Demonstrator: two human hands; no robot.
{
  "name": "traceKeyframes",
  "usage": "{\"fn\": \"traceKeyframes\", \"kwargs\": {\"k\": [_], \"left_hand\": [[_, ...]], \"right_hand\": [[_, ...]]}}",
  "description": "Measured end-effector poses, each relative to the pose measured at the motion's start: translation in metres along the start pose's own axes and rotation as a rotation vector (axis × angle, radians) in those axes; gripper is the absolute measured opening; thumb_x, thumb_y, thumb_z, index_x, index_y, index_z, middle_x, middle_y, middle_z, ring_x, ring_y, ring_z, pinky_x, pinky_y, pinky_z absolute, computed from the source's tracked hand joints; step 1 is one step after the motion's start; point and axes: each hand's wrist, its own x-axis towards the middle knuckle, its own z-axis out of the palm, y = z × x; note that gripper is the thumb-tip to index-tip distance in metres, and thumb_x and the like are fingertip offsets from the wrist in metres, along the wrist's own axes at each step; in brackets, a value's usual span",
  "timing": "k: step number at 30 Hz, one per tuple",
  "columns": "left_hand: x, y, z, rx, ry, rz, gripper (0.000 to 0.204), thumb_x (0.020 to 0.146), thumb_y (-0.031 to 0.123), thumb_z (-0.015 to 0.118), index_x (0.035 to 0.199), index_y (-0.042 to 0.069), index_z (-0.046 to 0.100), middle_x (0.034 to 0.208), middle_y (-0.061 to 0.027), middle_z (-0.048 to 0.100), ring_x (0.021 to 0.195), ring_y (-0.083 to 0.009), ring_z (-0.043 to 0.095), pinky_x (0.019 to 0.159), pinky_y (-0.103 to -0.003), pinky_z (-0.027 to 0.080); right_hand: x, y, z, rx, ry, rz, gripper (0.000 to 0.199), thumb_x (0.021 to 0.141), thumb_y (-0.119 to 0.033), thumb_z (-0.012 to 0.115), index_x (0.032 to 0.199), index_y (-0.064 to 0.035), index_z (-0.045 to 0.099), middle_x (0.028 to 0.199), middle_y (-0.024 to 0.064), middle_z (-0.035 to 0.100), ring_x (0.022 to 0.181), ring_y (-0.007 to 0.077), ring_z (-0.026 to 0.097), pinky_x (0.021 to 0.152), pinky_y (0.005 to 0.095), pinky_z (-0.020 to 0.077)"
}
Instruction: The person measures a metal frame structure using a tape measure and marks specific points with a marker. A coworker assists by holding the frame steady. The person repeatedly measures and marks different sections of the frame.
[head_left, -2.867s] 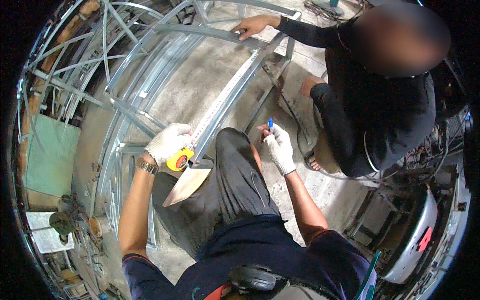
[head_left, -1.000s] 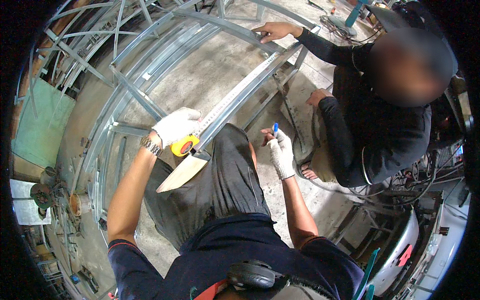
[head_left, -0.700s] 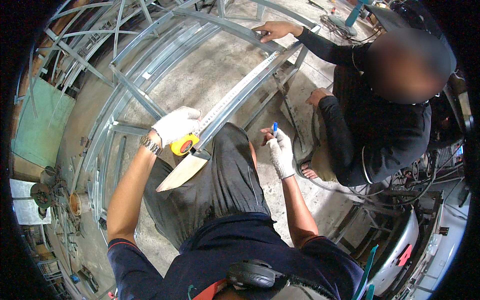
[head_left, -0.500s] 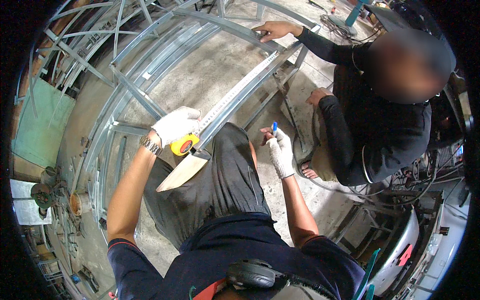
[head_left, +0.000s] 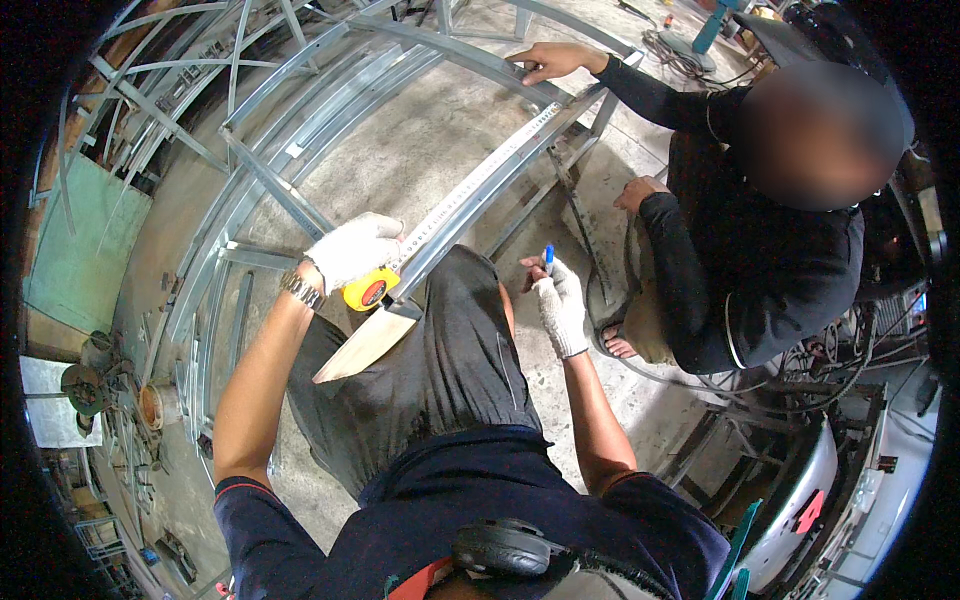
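My gloved left hand [head_left: 352, 247] is closed by the near end of a long metal bar [head_left: 462, 222], against a yellow tape measure [head_left: 369, 288]. The tape's blade [head_left: 480, 190] runs out along the bar toward a co-worker's hand [head_left: 557, 63] resting on the frame's far corner. A pale wooden piece [head_left: 366, 343] with a curved edge lies over my left thigh, below the bar's end. Raised to the right of my knee, my gloved right hand [head_left: 562, 308] grips a blue-capped marker [head_left: 549, 258], apart from the bar.
A co-worker [head_left: 790, 240] in black squats at the right, the other hand [head_left: 640, 193] near the knee. Metal frame bars [head_left: 280, 190] spread left and ahead. A cable [head_left: 780, 400] loops across the floor at right. A green sheet [head_left: 85, 260] and a bucket [head_left: 160, 407] stand at left.
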Motion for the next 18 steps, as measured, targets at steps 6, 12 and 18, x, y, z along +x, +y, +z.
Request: {"fn": "traceKeyframes", "kwargs": {"k": [6, 12, 18], "left_hand": [[-0.0026, 0.0005, 0.0021, -0.047, 0.045, -0.01, 0.04, 0.096, 0.021, 0.066, 0.128, -0.003, 0.065, 0.126, -0.0168, 0.067, 0.118, -0.0247, 0.064, 0.102, -0.034, 0.05], [-0.0019, 0.0001, 0.0022, -0.042, 0.037, -0.001, 0.04, 0.095, 0.021, 0.068, 0.127, -0.003, 0.066, 0.126, -0.0165, 0.067, 0.118, -0.0243, 0.064, 0.102, -0.035, 0.05], [0.0015, -0.0056, 0.0038, -0.078, 0.016, -0.005, 0.039, 0.095, 0.022, 0.069, 0.127, -0.001, 0.066, 0.126, -0.0154, 0.067, 0.118, -0.0232, 0.063, 0.102, -0.034, 0.05]], "right_hand": [[-0.0011, 0.0015, 0.0011, 0.011, 0.007, -0.008, 0.022, 0.103, -0.014, 0.056, 0.111, 0.0014, 0.069, 0.079, 0.003, 0.062, 0.075, 0.0135, 0.062, 0.072, 0.0291, 0.0472], [0.0, 0.0022, 0.0015, 0.016, 0.008, 0.009, 0.022, 0.103, -0.013, 0.055, 0.111, 0.0017, 0.069, 0.079, 0.0029, 0.062, 0.074, 0.013, 0.061, 0.071, 0.0285, 0.047], [0.0049, -0.0041, 0.0042, 0.024, 0.022, -0.014, 0.022, 0.1, -0.013, 0.055, 0.109, -0.0017, 0.071, 0.076, -0.0029, 0.057, 0.071, 0.0078, 0.051, 0.064, 0.0257, 0.0402]]}}
